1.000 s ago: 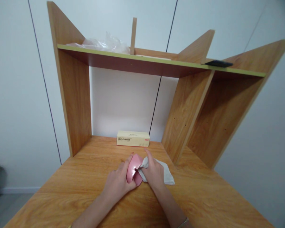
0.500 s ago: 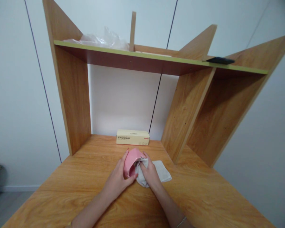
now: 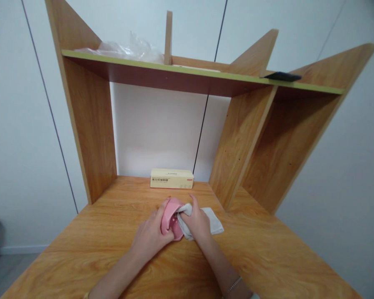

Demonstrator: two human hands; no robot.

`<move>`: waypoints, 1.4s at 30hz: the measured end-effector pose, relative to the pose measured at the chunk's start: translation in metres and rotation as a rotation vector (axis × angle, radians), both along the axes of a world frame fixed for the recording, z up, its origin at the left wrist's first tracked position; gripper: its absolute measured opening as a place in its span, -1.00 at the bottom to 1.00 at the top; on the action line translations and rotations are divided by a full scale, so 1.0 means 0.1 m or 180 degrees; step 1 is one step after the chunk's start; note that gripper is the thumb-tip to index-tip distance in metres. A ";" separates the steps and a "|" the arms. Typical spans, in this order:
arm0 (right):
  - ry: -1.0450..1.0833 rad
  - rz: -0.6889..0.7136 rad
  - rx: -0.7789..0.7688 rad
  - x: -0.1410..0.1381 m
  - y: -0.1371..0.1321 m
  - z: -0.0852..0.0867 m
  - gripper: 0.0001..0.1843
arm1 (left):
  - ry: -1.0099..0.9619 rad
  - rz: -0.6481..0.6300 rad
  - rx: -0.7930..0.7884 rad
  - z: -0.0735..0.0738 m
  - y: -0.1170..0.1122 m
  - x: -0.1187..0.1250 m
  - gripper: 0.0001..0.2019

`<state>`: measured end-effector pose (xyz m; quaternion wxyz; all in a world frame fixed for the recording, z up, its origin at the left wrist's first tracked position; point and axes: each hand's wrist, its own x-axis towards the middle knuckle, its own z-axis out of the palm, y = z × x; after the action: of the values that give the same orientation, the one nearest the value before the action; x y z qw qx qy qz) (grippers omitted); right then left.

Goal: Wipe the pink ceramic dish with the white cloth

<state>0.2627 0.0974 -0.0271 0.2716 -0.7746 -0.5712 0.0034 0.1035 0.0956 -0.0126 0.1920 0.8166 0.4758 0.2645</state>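
A pink bowl [image 3: 169,215] is tipped on its side just above or on the desk, its opening turned toward me and to the right. My left hand [image 3: 154,229] is closed round its left side, thumb at the near rim and fingers behind. My right hand [image 3: 198,222] grips a light grey cloth [image 3: 186,228] and presses part of it at the bowl's mouth. The rest of the cloth trails out to the right past my hand. My right fingertips are partly hidden in the folds.
A long cream box [image 3: 171,179] with printed writing lies behind the bowl, at the back of the wooden desk [image 3: 118,232]. Upright panels and an overhead shelf [image 3: 187,79] frame the desk. On the shelf are a clear plastic bag [image 3: 131,50] and a dark flat object [image 3: 283,77].
The bowl has turned so that more of its inside shows. My right hand and the cloth have shifted slightly at its rim. The whole view has moved a little.
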 end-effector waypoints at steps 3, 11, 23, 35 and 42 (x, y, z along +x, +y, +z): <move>0.0204 0.0242 0.0086 0.05 0.00 0.00 -0.28 | 0.0183 -0.0004 0.0051 0.02 -0.02 0.00 -0.27; 0.0398 0.0587 0.0629 0.05 -0.01 -0.05 -0.24 | 0.0630 -0.0115 0.0234 0.07 -0.04 -0.01 -0.32; 0.1562 0.0635 0.0571 -0.08 0.06 -0.21 -0.27 | -0.0299 0.0056 0.0179 -0.12 0.07 -0.02 -0.32; 0.0139 0.0007 0.0045 -0.02 0.00 0.02 -0.24 | 0.0586 0.0222 0.0050 0.07 -0.02 0.02 -0.27; -0.0410 0.0240 0.0677 0.00 -0.06 0.07 -0.20 | 0.0779 0.0089 0.0246 0.10 -0.07 0.03 -0.23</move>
<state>0.2622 0.0915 -0.0206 0.3147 -0.7179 -0.6133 -0.0968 0.1061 0.0884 -0.0031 0.0972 0.8428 0.4964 0.1836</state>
